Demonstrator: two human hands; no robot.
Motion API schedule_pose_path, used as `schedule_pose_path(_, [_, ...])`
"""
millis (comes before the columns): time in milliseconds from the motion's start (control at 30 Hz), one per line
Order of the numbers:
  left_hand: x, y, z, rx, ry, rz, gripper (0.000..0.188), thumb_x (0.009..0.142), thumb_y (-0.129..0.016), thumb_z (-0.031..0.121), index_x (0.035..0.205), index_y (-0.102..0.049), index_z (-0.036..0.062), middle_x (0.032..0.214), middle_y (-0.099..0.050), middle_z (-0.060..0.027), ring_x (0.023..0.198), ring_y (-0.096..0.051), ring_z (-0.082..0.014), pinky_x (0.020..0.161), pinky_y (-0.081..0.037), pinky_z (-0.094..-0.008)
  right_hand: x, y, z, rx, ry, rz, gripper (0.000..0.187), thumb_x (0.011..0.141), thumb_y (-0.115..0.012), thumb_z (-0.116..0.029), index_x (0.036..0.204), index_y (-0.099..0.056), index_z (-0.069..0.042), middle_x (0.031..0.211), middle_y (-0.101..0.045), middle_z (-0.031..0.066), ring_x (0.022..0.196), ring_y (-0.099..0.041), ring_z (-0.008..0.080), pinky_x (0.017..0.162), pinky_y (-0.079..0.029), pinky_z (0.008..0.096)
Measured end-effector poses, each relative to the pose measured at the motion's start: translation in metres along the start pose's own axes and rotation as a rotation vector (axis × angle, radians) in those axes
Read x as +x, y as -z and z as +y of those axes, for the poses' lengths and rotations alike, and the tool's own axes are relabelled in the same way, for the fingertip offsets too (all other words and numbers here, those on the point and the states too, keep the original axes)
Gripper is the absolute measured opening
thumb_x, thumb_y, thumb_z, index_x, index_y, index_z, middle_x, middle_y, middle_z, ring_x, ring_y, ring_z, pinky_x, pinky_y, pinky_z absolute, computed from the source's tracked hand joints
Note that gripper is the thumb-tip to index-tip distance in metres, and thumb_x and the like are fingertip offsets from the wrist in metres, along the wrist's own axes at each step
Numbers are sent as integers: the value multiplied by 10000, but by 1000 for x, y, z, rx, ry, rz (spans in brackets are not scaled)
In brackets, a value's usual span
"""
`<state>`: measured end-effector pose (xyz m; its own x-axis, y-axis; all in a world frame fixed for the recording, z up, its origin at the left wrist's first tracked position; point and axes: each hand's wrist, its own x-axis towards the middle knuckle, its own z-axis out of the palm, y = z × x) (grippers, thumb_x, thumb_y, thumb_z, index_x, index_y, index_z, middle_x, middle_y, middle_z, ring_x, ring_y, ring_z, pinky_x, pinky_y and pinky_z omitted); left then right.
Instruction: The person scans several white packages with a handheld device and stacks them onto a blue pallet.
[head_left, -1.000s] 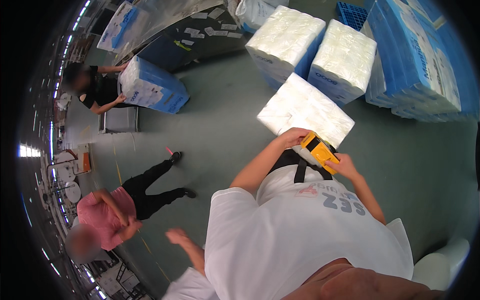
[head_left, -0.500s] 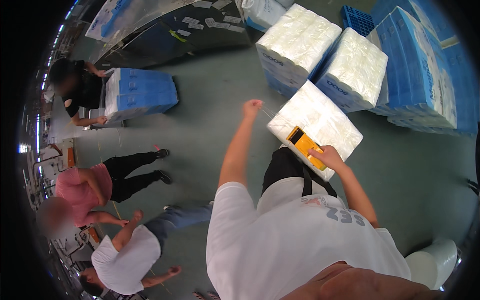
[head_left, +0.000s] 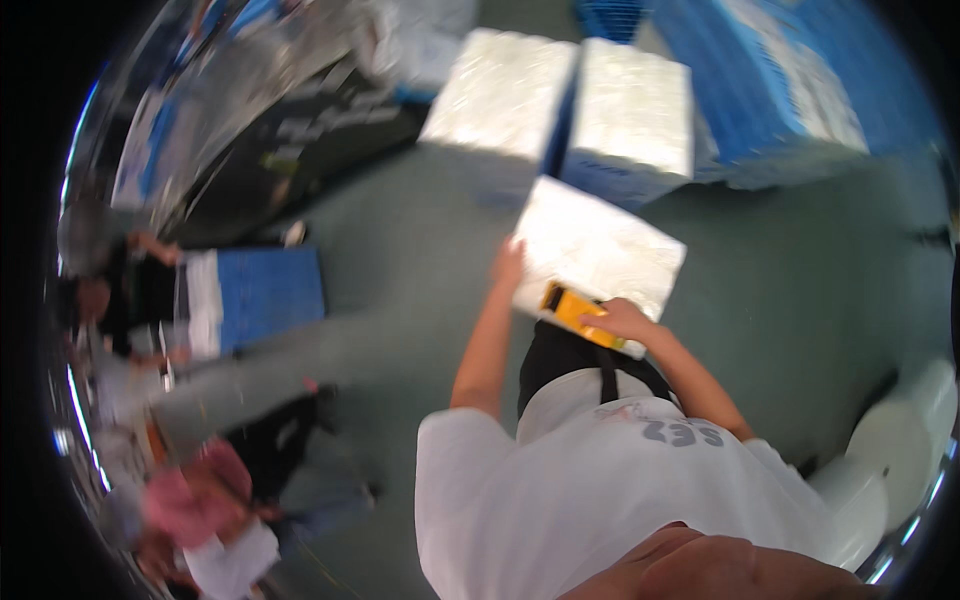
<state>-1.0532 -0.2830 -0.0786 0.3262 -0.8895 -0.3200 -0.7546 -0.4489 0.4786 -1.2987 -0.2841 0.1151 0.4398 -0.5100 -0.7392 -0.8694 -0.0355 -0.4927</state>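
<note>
A white plastic-wrapped pack (head_left: 605, 235) is just in front of my body, tilted toward me. My right hand (head_left: 622, 320) is closed on a yellow handheld tool (head_left: 580, 315) with a black end, which lies against the pack's near edge. What kind of tool it is does not show clearly. At the pack's left edge is my left hand (head_left: 509, 262), touching or very close to it. Its fingers are blurred and partly hidden, so their grip is unclear.
Beyond the pack stand two tall white-topped bundles (head_left: 500, 95) (head_left: 630, 115) and a blue-wrapped stack (head_left: 755, 90). On the left, a person moves a blue-wrapped bundle (head_left: 270, 297); a person in pink (head_left: 200, 490) is nearer. White rolls (head_left: 890, 450) are at right.
My left hand has come down from the pack's far left, where it held thin strands, to the pack's left edge. The view has turned, and the people at left appear lower.
</note>
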Motion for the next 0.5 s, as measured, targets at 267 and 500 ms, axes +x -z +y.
schedule_pose_path(267, [-24,4,-8,-175,161,122,516,861,-378,464,1210,-436,89,1164,-506,-161,1048,-491,-332,880,-378,-400,0,-4,69,-3,222,-11,832,639,-456,-721,734,-612,91,739,-598,245,719,-584,346,653,-454,391])
schedule_pose_path(500, [-29,-17,25,187,-31,600,601,869,-396,419,1191,-387,-89,1191,-422,-291,1129,-396,-392,927,-340,-420,-114,26,270,71,42,33,712,650,-529,-669,757,-639,26,707,-615,128,639,-570,249,568,-442,359])
